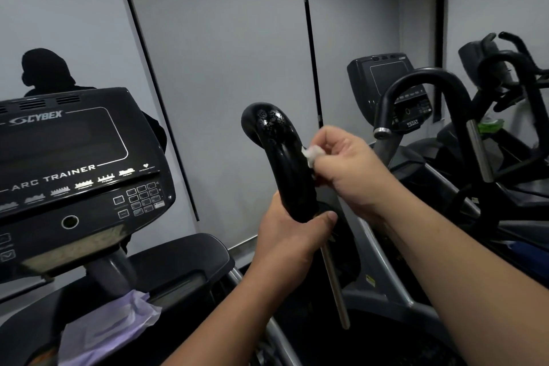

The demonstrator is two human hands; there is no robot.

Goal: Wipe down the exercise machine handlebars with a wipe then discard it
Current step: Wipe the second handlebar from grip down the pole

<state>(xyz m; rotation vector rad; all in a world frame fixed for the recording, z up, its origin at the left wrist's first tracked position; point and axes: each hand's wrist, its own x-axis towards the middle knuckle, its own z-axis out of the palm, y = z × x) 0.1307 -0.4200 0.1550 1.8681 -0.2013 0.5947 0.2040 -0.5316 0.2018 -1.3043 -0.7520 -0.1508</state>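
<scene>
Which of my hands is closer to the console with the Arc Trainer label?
Left. Your left hand grips the bottom of the black handlebar, on the side toward the console. Your right hand presses the white wipe on the handlebar's far side.

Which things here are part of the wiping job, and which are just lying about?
In use:
black handlebar
white wipe
right hand, pinching the wipe
left hand, gripping the handlebar

Lying about:
Cybex console
purple cloth
neighbouring machine
</scene>
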